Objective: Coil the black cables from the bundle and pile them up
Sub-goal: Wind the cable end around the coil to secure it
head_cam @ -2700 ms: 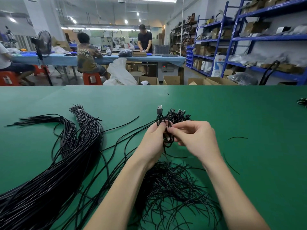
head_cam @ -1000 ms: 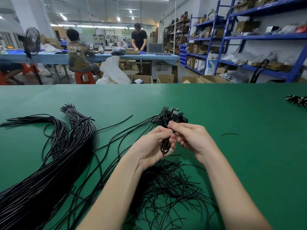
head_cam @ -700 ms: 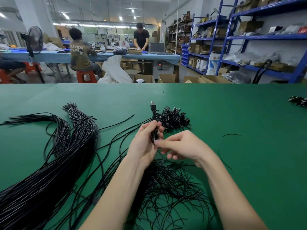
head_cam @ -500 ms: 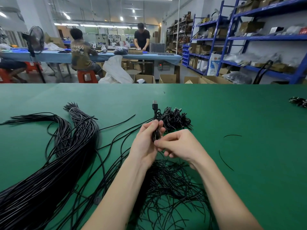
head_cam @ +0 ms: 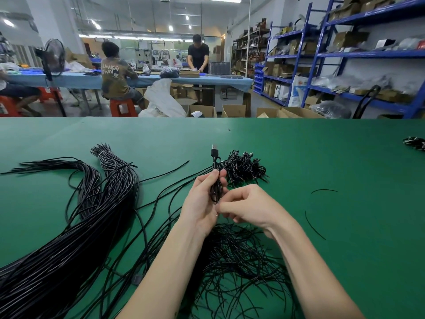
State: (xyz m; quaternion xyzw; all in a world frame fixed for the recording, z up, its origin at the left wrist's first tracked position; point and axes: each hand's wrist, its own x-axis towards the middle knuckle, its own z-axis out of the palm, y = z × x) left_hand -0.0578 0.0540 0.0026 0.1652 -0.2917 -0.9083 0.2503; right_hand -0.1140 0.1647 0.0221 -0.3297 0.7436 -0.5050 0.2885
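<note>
At the bottom centre of the frame a loose tangle of thin ties spreads over the green counter, partly under both forearms. From the lower left corner the thick bundle of straight black cables runs up toward the middle left, where a pale band cinches its far end; a few single cables stray from it toward the centre.

Just above the tangle, at mid-frame, the two hands meet. The left hand curls its fingers and thumb round a narrow coiled cable held upright, the USB plug standing clear above the fingertips. The right hand sits just right of it, slightly lower, its thumb and forefinger pinching something thin at the foot of the coil; what exactly it pinches is too small to tell. Compared with half a second ago, the grip and the upright coil look unchanged, and the right hand stays pressed in at the coil's lower end.

Directly behind the hands, touching the plug's lead in the picture, lies the pile of finished coils. Two stray ties lie right of centre. Beyond the counter's far edge, people work at a blue table, and blue shelving fills the upper right.
</note>
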